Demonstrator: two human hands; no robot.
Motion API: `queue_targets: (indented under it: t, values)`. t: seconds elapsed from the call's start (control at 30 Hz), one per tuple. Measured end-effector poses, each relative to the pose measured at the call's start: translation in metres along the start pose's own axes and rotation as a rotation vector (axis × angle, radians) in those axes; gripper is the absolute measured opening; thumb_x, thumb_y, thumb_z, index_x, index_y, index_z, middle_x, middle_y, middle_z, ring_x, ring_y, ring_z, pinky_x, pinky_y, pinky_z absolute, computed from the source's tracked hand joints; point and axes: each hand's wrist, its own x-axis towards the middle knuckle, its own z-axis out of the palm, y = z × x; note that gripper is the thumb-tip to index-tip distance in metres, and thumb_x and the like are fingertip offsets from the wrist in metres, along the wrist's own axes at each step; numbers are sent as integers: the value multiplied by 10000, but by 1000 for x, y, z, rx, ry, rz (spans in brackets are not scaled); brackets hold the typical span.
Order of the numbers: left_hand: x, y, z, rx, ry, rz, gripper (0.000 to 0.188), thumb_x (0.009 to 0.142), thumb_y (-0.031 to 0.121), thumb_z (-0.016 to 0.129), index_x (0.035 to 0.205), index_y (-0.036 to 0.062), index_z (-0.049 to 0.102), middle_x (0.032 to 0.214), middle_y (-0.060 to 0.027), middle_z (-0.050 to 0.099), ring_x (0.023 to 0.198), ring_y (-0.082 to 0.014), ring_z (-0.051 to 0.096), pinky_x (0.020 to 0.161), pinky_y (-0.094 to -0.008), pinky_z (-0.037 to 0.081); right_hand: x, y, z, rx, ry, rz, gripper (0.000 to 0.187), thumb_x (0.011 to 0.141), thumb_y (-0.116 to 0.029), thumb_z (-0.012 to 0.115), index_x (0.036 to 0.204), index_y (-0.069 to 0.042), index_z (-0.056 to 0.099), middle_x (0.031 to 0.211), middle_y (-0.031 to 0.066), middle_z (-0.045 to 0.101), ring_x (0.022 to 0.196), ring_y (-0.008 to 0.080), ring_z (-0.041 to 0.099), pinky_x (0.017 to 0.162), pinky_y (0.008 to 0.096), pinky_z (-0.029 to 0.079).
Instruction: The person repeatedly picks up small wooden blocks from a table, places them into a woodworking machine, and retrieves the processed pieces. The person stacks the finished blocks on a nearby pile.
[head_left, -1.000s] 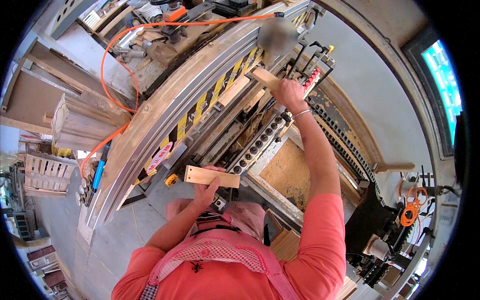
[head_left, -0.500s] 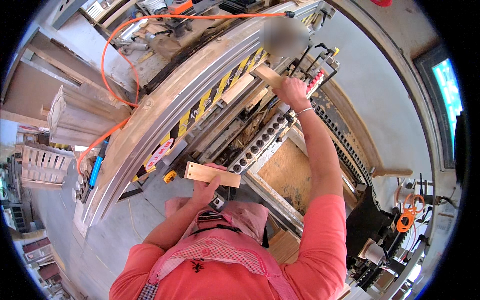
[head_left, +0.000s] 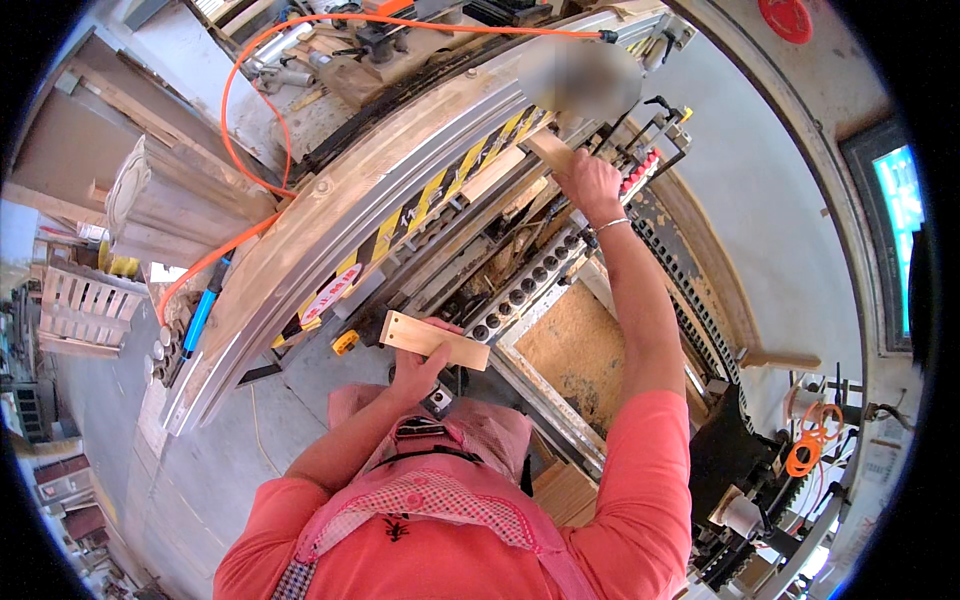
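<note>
My left hand [head_left: 420, 378] is closed around a short pale wooden board [head_left: 432, 341] with small drilled holes at its left end, held in front of my apron. My right hand [head_left: 592, 187] reaches far forward over the machine and grips the near end of another wooden piece [head_left: 549, 150]. The far end of that piece lies close to the machine's rail with yellow and black stripes [head_left: 440, 190]. Another pale wooden strip [head_left: 494, 174] rests along the same rail, left of my right hand. A row of round black fittings [head_left: 529, 286] runs below my right hand.
An orange hose [head_left: 228, 110] loops over the machine's long bed at the left. A tray of sawdust [head_left: 572, 345] sits beneath my right forearm. To the right are a lit screen [head_left: 897, 220], a red button [head_left: 785, 18] and a coiled orange hose [head_left: 803, 456].
The view has shifted a little, so the machine sits slightly differently in the picture. Both hands keep hold of their wooden pieces.
</note>
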Motion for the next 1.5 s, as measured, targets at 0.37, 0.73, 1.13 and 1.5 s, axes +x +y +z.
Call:
queue_targets:
  t: [0.37,0.73,1.13,1.5]
  values:
    - [1,9,5,-83,22,20,271,798,11,522,1067,11,484,1021,-96,593,906,-138,571,792,-286,468,0,8,4,30,-16,15,453,690,-456,687,891,-54,637,826,144,661,805,299,646,700,394,516]
    - [3,1,1,-23,-4,6,261,797,-3,508,1058,4,496,1006,-88,593,908,-144,571,807,-296,461,4,6,4,-3,-24,-20,465,695,-469,686,862,-36,658,836,155,664,826,306,645,719,389,517]
    - [-12,23,16,-160,-240,-31,266,838,40,545,1101,14,517,1036,-51,584,976,-128,554,851,-292,446,6,4,1,-18,-63,-71,498,706,-493,647,877,-26,628,832,209,646,812,355,631,713,443,503]
    - [-43,34,35,-341,-151,-320,355,842,116,634,1154,-6,518,1041,-63,609,940,-138,582,815,-279,479,3,3,-7,-48,-84,-61,510,716,-500,645,930,-38,626,878,209,649,852,365,628,751,455,500]
